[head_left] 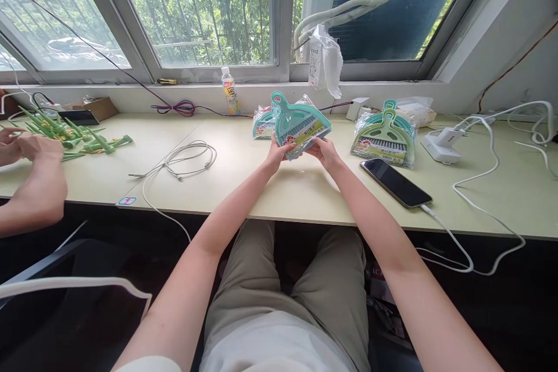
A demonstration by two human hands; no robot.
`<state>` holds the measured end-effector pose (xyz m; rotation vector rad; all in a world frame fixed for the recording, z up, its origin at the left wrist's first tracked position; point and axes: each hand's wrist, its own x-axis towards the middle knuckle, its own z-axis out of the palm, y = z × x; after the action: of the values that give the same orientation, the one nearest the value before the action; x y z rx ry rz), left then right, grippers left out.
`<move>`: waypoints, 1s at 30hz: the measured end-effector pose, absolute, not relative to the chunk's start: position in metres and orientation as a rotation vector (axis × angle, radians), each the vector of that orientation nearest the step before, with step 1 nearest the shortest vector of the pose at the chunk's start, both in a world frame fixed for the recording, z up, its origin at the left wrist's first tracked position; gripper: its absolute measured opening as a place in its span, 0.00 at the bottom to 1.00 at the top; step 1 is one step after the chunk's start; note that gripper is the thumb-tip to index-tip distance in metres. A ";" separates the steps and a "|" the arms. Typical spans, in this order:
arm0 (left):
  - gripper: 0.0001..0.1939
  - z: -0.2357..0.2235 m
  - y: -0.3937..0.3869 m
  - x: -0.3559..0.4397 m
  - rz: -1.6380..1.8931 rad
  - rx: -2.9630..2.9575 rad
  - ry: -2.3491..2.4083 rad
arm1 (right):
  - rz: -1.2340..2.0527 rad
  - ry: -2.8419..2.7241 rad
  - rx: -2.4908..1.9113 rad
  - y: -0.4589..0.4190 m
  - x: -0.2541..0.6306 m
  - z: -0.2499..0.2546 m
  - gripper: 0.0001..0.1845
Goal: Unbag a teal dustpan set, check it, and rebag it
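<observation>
I hold a teal mini dustpan-and-brush set [299,122] in clear plastic wrap above the pale desk [244,180], tilted with its handle pointing up and left. My left hand [278,155] grips its lower left edge. My right hand [323,150] grips its lower right edge. Behind it on the desk lies another wrapped teal set [263,121]. To the right lies a small stack of green and teal sets [383,136].
A black phone [395,182] on a white cable lies right of my hands. A white charger [444,143] and cords trail at right. A coiled white cable [187,160] lies left. A co-worker's hands [24,148] handle green plastic pieces [74,131]. A bottle [229,90] stands by the window.
</observation>
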<state>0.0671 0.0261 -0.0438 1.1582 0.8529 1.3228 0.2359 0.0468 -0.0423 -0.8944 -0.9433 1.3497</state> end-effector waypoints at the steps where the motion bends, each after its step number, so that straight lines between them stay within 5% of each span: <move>1: 0.43 -0.044 0.027 0.066 1.321 1.157 0.851 | 1.356 -0.932 -0.907 0.048 0.237 -0.042 0.03; 15: 0.44 -0.043 0.028 0.059 1.268 1.177 0.892 | 1.301 -0.907 -0.993 0.053 0.250 -0.046 0.10; 30: 0.44 -0.042 0.028 0.058 1.235 1.196 0.899 | 1.351 -0.877 -0.967 0.053 0.250 -0.045 0.06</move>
<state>0.0582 0.0284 -0.0424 1.1964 0.8990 1.2352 0.2500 0.0534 -0.0451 -0.9670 -0.8765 1.3513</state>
